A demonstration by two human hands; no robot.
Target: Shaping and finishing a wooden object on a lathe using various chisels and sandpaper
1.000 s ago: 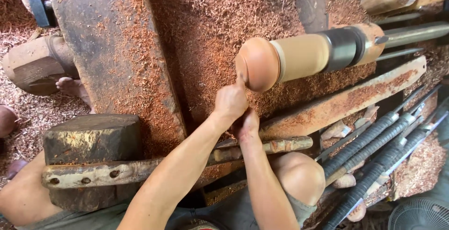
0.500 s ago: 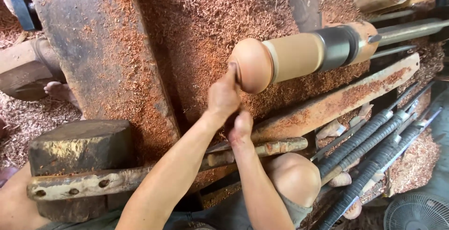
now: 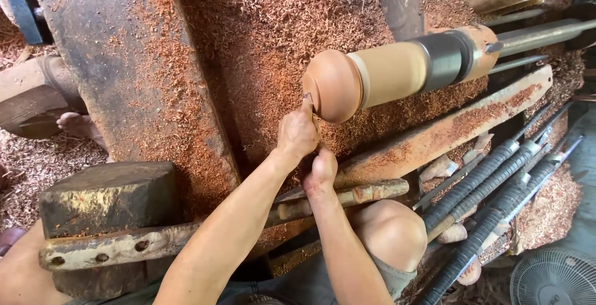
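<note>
A person seated at a floor-level wood lathe presses a small cutting tool point(image 3: 308, 98) against the rounded end of a turned wooden piece point(image 3: 338, 85), which is mounted horizontally on the lathe's spindle point(image 3: 448, 57) above a bed of reddish sawdust point(image 3: 273, 26). The left hand point(image 3: 298, 134) has its fingers clenched around the tool, whose tip touches the reddish-brown knob at its left face. The right hand point(image 3: 323, 168) sits just below, fingers curled; whether it grips the same tool's handle cannot be told. The workpiece looks hard, stiff and smooth, fairly light for its bulk, and likely slippery along the pale cylinder point(image 3: 393, 72), so the wider knob end seems the surest hold. A long worn tool rest point(image 3: 434, 134) lies beneath it, and a row of wrapped-handle chisels point(image 3: 490, 187) leans at the right. The tool's blade is mostly hidden by the hands; the spindle's far end is cut off.
</note>
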